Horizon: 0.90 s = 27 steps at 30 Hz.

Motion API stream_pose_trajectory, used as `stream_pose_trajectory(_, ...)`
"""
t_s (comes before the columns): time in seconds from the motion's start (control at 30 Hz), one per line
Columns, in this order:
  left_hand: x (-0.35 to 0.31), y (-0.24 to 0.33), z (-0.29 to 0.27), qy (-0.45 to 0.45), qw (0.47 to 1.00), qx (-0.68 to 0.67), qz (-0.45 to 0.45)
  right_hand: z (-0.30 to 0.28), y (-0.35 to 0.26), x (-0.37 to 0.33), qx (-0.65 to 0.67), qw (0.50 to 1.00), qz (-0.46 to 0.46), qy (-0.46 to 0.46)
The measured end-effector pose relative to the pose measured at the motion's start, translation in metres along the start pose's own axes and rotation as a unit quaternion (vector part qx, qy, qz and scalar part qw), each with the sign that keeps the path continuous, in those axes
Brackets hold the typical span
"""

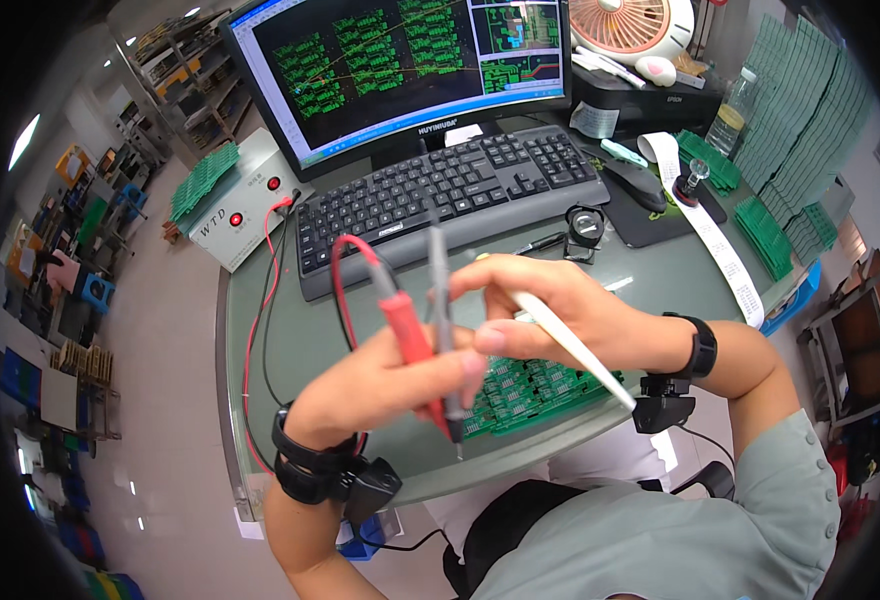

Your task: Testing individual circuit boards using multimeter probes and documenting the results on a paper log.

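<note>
Across the middle spreads one grey-green desk [305, 340], with one monitor [390, 85] at its far edge and one black keyboard [450, 195] before it. By the far left corner sits one pale control box [250, 215] with two red buttons [237, 219], a pile of green boards [203, 180] on top. Along the right edge rises a tall stack of boards [790, 110], too tightly packed to count; one blue bin [798, 298] shows beyond that edge, its contents hidden. Near the near edge, right of centre, lies green circuit paneling [525, 395], partly under the hands. The left hand [380, 390] is closed on two probes, one red probe [410, 330] and one grey probe [442, 320]. The right hand [580, 310], fingers curled, grips one white stick-shaped tool [585, 355]; whether its fingertips touch the grey probe I cannot tell. Toward the far right corner, one clear bottle [728, 125] holds yellowish liquid. Nearer are one mouse [635, 187] and one black loupe [585, 228].
</note>
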State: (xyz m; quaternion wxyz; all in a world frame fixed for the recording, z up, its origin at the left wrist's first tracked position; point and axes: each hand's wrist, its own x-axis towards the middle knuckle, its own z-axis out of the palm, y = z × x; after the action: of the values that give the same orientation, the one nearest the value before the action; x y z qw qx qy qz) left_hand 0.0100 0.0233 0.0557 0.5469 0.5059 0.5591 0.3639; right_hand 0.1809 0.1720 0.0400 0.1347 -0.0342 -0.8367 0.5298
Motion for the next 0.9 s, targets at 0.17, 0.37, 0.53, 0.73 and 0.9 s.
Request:
stream_pose_trajectory(0.17, -0.006, -0.012, -0.009, -0.015, 1.000, -0.004, 0.021, 0.007, -0.004, 0.007, 0.263, 0.961, 0.082, -0.002)
stream_pose_trajectory(0.37, -0.012, -0.057, -0.034, 0.159, 0.986, -0.026, 0.046, -0.007, 0.016, -0.011, 0.182, 0.976, 0.118, 0.015)
stream_pose_trajectory(0.53, -0.011, -0.071, -0.032, 0.061, 0.992, -0.106, 0.040, 0.006, 0.025, -0.021, 0.169, 0.983, 0.075, -0.021)
stream_pose_trajectory(0.73, -0.015, -0.077, -0.034, 0.092, 0.985, -0.144, 0.031, 0.017, 0.042, -0.028, 0.187, 0.978, 0.085, 0.021)
stream_pose_trajectory(0.9, -0.016, -0.074, -0.033, 0.145, 0.971, -0.185, 0.034, 0.017, 0.045, -0.030, 0.149, 0.988, 0.047, 0.014)
